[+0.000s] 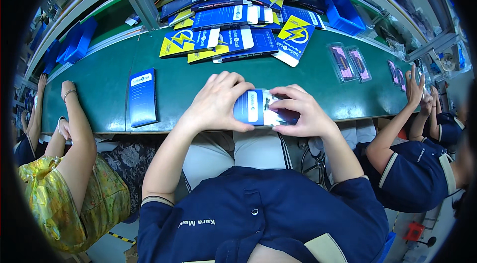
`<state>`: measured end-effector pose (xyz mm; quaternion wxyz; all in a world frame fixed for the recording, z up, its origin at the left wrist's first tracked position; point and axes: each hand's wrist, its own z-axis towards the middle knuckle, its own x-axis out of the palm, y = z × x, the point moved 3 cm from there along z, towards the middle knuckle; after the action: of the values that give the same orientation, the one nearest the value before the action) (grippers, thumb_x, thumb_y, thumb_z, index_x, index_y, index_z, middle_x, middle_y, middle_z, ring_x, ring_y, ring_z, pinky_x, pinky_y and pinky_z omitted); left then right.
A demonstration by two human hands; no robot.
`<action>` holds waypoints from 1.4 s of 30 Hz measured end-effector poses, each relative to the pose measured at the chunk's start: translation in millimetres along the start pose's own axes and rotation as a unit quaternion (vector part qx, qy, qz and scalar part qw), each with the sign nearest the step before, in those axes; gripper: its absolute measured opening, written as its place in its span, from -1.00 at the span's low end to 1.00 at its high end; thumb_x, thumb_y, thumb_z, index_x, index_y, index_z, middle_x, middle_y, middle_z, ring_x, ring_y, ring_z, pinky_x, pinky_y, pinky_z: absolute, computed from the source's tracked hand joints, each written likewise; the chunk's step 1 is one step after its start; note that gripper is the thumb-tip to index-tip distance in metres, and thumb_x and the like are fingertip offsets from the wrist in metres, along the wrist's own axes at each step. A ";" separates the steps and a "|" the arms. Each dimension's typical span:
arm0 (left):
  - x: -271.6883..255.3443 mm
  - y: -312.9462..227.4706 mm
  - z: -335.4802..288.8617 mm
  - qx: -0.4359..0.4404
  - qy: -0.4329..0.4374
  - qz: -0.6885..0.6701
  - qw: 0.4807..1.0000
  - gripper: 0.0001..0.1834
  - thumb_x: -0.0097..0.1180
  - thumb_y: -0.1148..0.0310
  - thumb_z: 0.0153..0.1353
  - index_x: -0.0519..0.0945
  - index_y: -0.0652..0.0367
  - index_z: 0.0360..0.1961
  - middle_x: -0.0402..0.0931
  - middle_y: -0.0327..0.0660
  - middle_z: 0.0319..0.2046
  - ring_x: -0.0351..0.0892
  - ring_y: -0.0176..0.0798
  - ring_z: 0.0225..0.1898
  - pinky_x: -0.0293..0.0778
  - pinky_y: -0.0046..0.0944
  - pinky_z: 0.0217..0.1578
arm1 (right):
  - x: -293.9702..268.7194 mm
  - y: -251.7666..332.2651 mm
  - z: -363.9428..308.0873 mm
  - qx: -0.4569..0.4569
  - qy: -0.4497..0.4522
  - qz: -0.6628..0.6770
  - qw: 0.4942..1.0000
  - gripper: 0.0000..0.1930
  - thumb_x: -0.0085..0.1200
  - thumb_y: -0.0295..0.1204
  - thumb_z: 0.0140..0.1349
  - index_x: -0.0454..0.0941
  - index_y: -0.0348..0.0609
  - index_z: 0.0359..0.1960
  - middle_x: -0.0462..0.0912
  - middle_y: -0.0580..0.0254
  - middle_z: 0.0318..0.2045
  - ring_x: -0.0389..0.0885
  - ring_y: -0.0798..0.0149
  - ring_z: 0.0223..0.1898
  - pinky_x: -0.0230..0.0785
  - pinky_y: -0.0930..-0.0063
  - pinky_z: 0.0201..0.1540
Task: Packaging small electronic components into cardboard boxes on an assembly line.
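Note:
Just over the front edge of the table, a small blue cardboard box with a white label lies sideways between my hands. My left hand wraps round its left end, thumb below and fingers above. At the box's right end, my right hand closes on a shiny silver-and-dark pack. The pack meets the box's end; whether part of it is inside, I cannot tell. To the left, another blue box lies flat on the green table.
A heap of blue and yellow boxes fills the back. Behind it on the right stands a blue bin. Clear plastic packs with pink contents lie to the right. People sit on both sides, one with a raised hand at right.

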<state>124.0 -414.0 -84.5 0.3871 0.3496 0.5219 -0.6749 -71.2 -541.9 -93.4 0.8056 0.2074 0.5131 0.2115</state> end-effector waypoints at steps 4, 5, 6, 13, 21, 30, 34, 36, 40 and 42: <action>13.1 -9.1 17.0 0.131 -0.038 -0.019 0.991 -0.12 0.48 -0.04 -0.33 0.53 0.29 0.02 0.45 -0.04 -0.02 0.39 0.01 0.10 0.29 -0.02 0.12 | 26.8 -2.4 18.7 0.099 -0.238 0.091 0.962 -0.85 0.24 -0.48 0.05 0.52 -0.26 -0.42 0.56 0.07 -0.29 0.51 0.21 -0.24 0.37 0.42 -0.19; 21.3 -10.3 17.9 0.147 -0.083 0.004 0.986 -0.14 0.48 0.01 -0.34 0.50 0.30 0.00 0.49 -0.03 -0.07 0.44 0.06 0.10 0.31 0.02 0.13 | 38.9 12.9 36.5 0.042 -0.231 0.047 0.971 -0.86 0.20 -0.50 0.09 0.53 -0.27 -0.35 0.55 0.07 -0.24 0.51 0.22 -0.18 0.36 0.42 -0.12; 17.3 -13.1 16.5 0.149 -0.080 0.001 0.986 -0.14 0.48 0.01 -0.34 0.50 0.30 0.00 0.49 -0.03 -0.07 0.44 0.06 0.10 0.31 0.02 0.13 | 41.7 25.6 51.0 -0.014 -0.225 -0.002 0.974 -0.85 0.16 -0.52 0.13 0.53 -0.28 -0.27 0.55 0.07 -0.20 0.51 0.22 -0.11 0.36 0.42 -0.04; -8.9 -1.2 -2.4 -0.021 -0.406 -0.198 0.892 -0.07 0.58 0.29 -0.28 0.29 0.15 0.13 0.37 -0.07 0.02 0.44 -0.12 0.04 0.39 -0.17 0.05 | 26.3 45.7 74.1 0.164 -0.082 0.649 0.739 -0.56 -0.11 -0.58 0.32 0.37 -0.39 0.25 0.50 0.06 0.18 0.42 0.29 0.23 0.18 0.39 0.33; -20.6 -6.7 -15.3 -0.030 -0.451 -0.556 0.697 -0.75 0.04 0.50 0.40 0.23 0.12 -0.03 0.53 -0.03 -0.09 0.49 -0.29 -0.07 0.38 -0.30 0.05 | 60.8 54.5 93.7 -0.127 -0.395 0.092 0.905 -0.85 0.12 -0.66 0.24 0.57 -0.26 -0.16 0.61 0.01 -0.13 0.61 0.24 -0.13 0.48 0.38 -0.07; -18.3 0.3 -12.7 0.019 -0.510 -0.487 0.709 -0.83 0.12 0.50 0.35 0.37 0.19 -0.14 0.52 -0.11 -0.21 0.56 -0.32 -0.19 0.44 -0.38 -0.14 | 75.1 46.2 103.2 -0.031 -0.397 0.391 0.830 -0.66 0.13 -0.62 0.25 0.32 -0.19 0.00 0.58 0.04 -0.19 0.60 0.26 -0.24 0.44 0.50 -0.13; -1.3 16.9 -25.7 0.008 -0.513 -0.194 0.836 -0.61 0.11 0.56 0.32 0.34 0.28 0.14 0.47 0.07 -0.01 0.51 -0.06 0.02 0.43 -0.19 0.03 | 82.7 37.8 91.7 -0.126 -0.322 0.182 0.920 -0.60 0.07 -0.69 0.28 0.18 -0.16 0.05 0.49 0.02 -0.06 0.56 0.31 -0.11 0.45 0.46 -0.07; 16.9 15.9 -35.0 -0.030 -0.424 -0.083 0.901 -0.17 0.24 0.51 0.16 0.10 0.24 0.42 0.24 0.27 0.21 0.34 0.23 0.21 0.33 0.04 0.18 | 84.1 31.4 94.3 -0.023 -0.349 0.234 0.907 -0.60 0.16 -0.65 0.21 0.28 -0.18 0.03 0.57 -0.01 -0.15 0.67 0.16 -0.22 0.51 0.37 -0.20; -9.1 -10.5 -51.6 -0.178 -0.340 0.133 0.914 0.19 0.38 0.35 -0.16 -0.06 0.22 0.49 0.01 0.48 0.28 0.17 0.51 0.25 0.23 0.19 0.25 | 73.0 35.7 122.3 0.055 -0.176 0.278 0.943 -0.57 0.15 -0.47 0.30 0.21 -0.19 0.11 0.49 0.04 -0.05 0.58 0.29 -0.01 0.45 0.44 -0.05; -35.1 -7.7 -64.8 -0.296 -0.350 0.245 0.854 0.12 0.33 0.34 -0.13 -0.01 0.26 0.46 0.07 0.47 0.27 0.24 0.46 0.22 0.28 0.17 0.21 | 62.8 30.5 147.7 -0.015 -0.128 0.134 0.983 -0.33 0.26 -0.28 0.21 0.21 -0.17 0.29 0.45 -0.07 0.17 0.43 -0.03 0.24 0.20 0.08 0.29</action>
<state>137.6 -344.1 -64.0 0.7821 0.0757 0.4243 -0.4500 84.1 -499.3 -65.8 0.8319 0.2878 0.3701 0.2970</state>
